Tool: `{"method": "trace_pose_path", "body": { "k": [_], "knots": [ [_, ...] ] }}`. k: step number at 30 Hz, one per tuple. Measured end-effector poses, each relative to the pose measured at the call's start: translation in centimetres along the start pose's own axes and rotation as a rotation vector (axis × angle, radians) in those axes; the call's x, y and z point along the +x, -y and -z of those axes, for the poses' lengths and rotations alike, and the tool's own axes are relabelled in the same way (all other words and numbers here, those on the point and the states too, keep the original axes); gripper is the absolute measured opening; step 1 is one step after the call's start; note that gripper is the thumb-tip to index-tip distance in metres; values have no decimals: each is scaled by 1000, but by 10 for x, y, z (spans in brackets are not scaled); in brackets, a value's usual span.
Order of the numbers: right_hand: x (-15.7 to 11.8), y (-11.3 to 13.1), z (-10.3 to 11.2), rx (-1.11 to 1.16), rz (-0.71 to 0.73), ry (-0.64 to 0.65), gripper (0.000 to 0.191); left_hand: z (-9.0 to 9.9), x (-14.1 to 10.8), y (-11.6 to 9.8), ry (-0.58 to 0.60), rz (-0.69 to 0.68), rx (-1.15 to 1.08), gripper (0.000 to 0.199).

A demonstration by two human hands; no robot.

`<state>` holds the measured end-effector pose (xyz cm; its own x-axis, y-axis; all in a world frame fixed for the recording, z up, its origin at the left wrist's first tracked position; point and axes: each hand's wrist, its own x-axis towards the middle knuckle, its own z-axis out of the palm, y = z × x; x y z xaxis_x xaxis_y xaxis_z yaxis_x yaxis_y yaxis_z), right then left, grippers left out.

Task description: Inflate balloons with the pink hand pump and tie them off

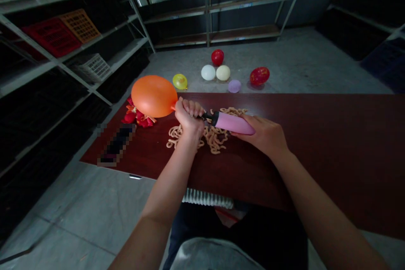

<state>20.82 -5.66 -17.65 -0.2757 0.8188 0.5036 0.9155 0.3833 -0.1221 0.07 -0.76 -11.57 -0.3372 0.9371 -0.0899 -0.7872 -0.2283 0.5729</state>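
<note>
An inflated orange balloon [154, 96] hangs over the left part of the dark red table [332, 143]. My left hand [190, 116] is closed around the balloon's neck and the black nozzle end of a pink hand pump [233, 123]. The pump points left and slants down to the right. At its far end my right hand [265, 135] grips the pink body, fingers partly hidden behind it. Beneath the hands lie tan, twisted strands [215, 139] in loose piles. Red and orange deflated balloons [144, 119] are heaped under the orange balloon.
A pixelated dark object [117, 144] lies near the table's left edge. On the floor beyond are several balloons, among them a yellow one [180, 81], a white one [208, 72] and a red one [260, 76]. Shelves with crates [52, 36] stand left; more shelving [243, 33] is behind.
</note>
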Motion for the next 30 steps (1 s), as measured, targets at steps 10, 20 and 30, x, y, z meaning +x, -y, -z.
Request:
{"method": "trace_pose_path", "body": {
  "k": [10,20,30],
  "knots": [
    [-2,-16,5,-135,32,-19,57,26,23,-30,-89,-110,-101,43],
    [-8,-30,6,-227,83,-71,59,26,19,-60,59,-167,-130,51],
    [-5,-16,6,-25,76,4,61,3,3,-53,201,-180,-90,58]
  ]
}}
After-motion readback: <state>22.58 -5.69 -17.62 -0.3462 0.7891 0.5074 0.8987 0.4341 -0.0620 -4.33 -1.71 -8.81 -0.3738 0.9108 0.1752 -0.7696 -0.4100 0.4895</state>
